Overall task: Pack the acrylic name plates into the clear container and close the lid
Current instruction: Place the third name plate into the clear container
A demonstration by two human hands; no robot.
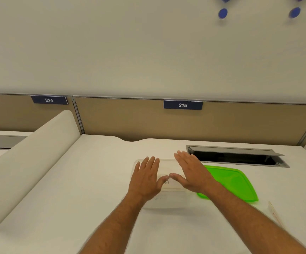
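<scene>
A clear container sits on the white desk, mostly covered by my two hands. My left hand lies flat and open over its left part, fingers spread. My right hand hovers flat and open over its right part, thumb tip almost touching the left thumb. Pale, see-through name plates with faint writing show inside the container between my thumbs. A bright green lid lies flat on the desk just right of the container, partly under my right wrist.
An open cable hatch is set in the desk behind the lid. A tan partition with number signs 214 and 215 runs along the back. A white divider slopes at the left. A thin clear strip lies at the right.
</scene>
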